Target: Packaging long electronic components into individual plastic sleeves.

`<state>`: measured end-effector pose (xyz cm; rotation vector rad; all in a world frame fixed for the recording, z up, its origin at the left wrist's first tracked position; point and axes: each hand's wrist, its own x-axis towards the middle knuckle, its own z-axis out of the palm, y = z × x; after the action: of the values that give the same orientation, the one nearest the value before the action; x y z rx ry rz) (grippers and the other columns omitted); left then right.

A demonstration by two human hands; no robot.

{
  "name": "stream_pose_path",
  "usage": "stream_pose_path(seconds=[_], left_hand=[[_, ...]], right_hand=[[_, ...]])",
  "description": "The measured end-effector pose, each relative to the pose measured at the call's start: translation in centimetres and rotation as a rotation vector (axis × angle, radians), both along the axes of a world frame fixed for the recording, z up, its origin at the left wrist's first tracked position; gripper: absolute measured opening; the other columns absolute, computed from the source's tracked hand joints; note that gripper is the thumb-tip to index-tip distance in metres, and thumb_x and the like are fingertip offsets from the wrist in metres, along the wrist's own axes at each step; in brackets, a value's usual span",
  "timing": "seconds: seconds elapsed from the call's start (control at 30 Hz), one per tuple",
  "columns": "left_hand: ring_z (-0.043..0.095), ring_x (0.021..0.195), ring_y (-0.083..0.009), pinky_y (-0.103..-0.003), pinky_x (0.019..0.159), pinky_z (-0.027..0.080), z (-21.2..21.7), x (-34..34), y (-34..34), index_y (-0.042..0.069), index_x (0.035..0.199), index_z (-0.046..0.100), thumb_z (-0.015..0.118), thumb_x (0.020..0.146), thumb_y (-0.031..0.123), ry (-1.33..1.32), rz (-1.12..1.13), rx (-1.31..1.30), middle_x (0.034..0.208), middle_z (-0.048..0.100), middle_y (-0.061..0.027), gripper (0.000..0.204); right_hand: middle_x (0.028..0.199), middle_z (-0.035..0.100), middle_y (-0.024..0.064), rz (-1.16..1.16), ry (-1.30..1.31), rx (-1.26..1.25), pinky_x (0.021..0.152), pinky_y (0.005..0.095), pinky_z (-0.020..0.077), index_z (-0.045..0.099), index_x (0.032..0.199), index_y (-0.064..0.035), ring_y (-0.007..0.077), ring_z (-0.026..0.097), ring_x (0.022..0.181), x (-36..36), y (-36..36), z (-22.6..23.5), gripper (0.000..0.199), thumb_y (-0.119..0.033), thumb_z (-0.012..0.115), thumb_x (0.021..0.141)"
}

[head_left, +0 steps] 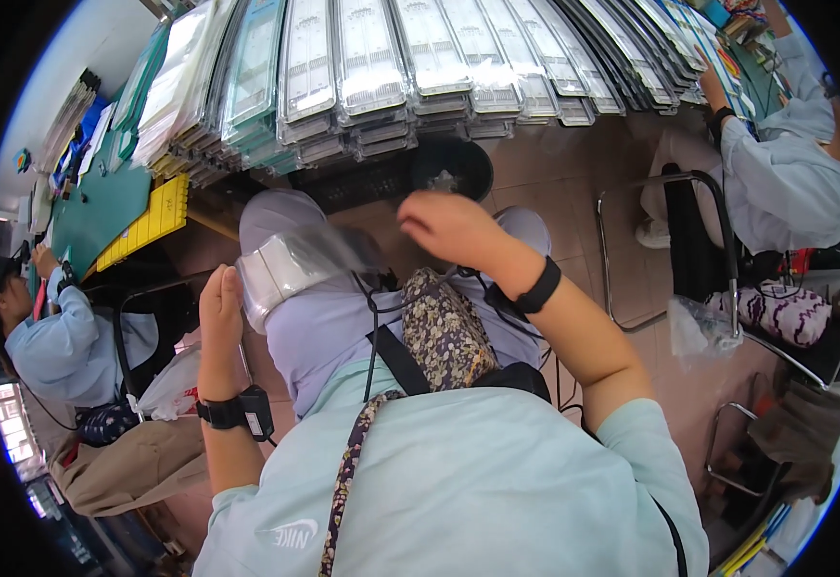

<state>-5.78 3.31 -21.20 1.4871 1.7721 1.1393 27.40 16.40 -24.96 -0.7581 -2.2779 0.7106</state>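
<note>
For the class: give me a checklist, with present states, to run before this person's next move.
1. Left hand at the packet: ok, by its left edge.
2. Right hand empty: cannot tell, fingers blurred.
3. Packet's loose film sealed: cannot tell, blurred.
4. Lap free of other things: not ok, floral bag there.
5. Clear cases evenly stacked: not ok, ends staggered.

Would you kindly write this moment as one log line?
left hand: at left edge of clear bag; right hand: apart from bag; bag: pale contents, over left thigh; ahead: stacked clear packages
</note>
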Motion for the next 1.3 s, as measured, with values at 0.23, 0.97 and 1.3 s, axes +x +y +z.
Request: stream_pose_path(seconds=[0.23, 0.97, 1.3], left_hand=[[0.031, 0.053, -0.0077, -0.025, 0.049, 0.028, 0.2, 1.1, 0.0, 0.002, 0.063, 0.045, 0.049, 0.092, 0.023, 0.109, 0.002, -0.094, 0.056, 0.039, 0.001, 0.037], [0.062, 0.086, -0.0323, -0.037, 0.073, 0.048, 0.3, 3.0, 0.3, 0.01, 0.118, 0.043, 0.084, 0.049, 0.026, 0.684, -0.154, -0.266, 0.092, 0.062, -0.0195, 0.082], [0.061, 0.078, -0.0333, -0.037, 0.066, 0.047, 0.6, 1.8, 0.6, 0.011, 0.113, 0.045, 0.081, 0.056, 0.029, 0.658, -0.149, -0.295, 0.083, 0.06, -0.016, 0.07]], right_hand=[[0.088, 0.062, 0.0159, 0.302, -0.496, -0.078, 0.074, 0.0411, 0.0467, 0.061, 0.09, -0.003, 0.0333, 0.059, 0.084, -10.2, -2.1, 2.2, 0.03, -0.03, 0.06, 0.076], [0.078, 0.064, 0.006, -0.191, -0.478, 0.19, 0.075, 0.0376, 0.0378, 0.067, 0.076, -0.0118, 0.0213, 0.058, 0.082, -10.6, -3.1, 6.2, 0.011, -0.013, 0.059, 0.069], [0.079, 0.062, 0.0072, -0.959, -0.285, 0.785, 0.07, 0.0337, 0.0435, 0.061, 0.078, -0.005, 0.0242, 0.057, 0.076, 6.3, -5.3, 22.9, 0.01, -0.005, 0.068, 0.07]])
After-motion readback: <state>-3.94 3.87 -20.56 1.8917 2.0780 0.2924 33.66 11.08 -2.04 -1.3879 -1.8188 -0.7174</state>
